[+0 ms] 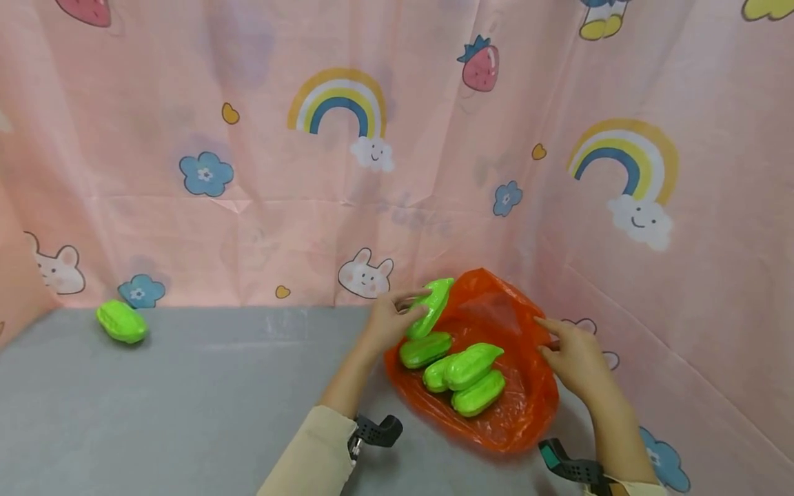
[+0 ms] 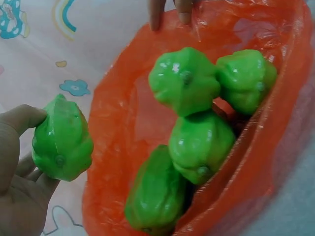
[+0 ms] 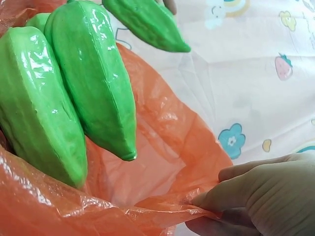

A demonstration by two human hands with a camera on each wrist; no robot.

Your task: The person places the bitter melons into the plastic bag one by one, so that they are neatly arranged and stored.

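My left hand (image 1: 389, 320) grips a glossy green papaya-like fruit (image 1: 432, 308) with ribbed sides and a tapered tip, held at the left rim of a red plastic bag (image 1: 527, 406). In the left wrist view, thumb and fingers hold this fruit (image 2: 63, 140) from the side, apart from the others. Several like fruits (image 1: 474, 366) lie inside the wide-mouthed bag. On the bag's right side, my right hand (image 1: 577, 355) pinches the rim between thumb and fingers, as the right wrist view shows at the bag's edge (image 3: 189, 206).
One more green fruit (image 1: 122, 322) lies far left on the grey table (image 1: 205, 406), near its back edge. A pink printed curtain (image 1: 422, 227) stands behind the table and along its right side. Dark wrist mounts (image 1: 380, 430) sit on both forearms.
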